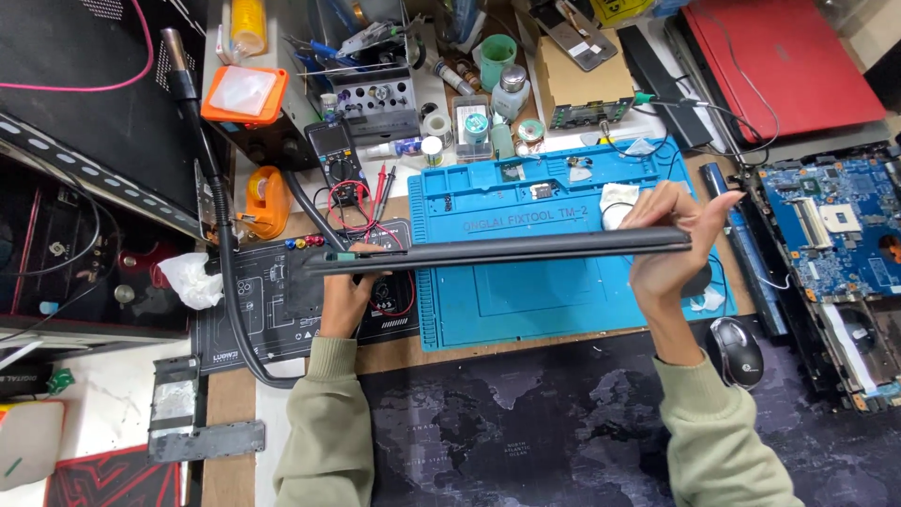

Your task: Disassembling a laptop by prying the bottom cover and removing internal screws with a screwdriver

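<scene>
While held edge-on, laptop [497, 250] spans left hand [345, 299], right hand [668, 253].

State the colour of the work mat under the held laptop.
The ribbed rubber work mat is bright blue, clearest in the head view.

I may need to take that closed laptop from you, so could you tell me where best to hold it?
Probably by its two short ends, from the sides, as the left hand and right hand do now: the laptop is thin, long and held level edge-on above the blue mat.
</scene>
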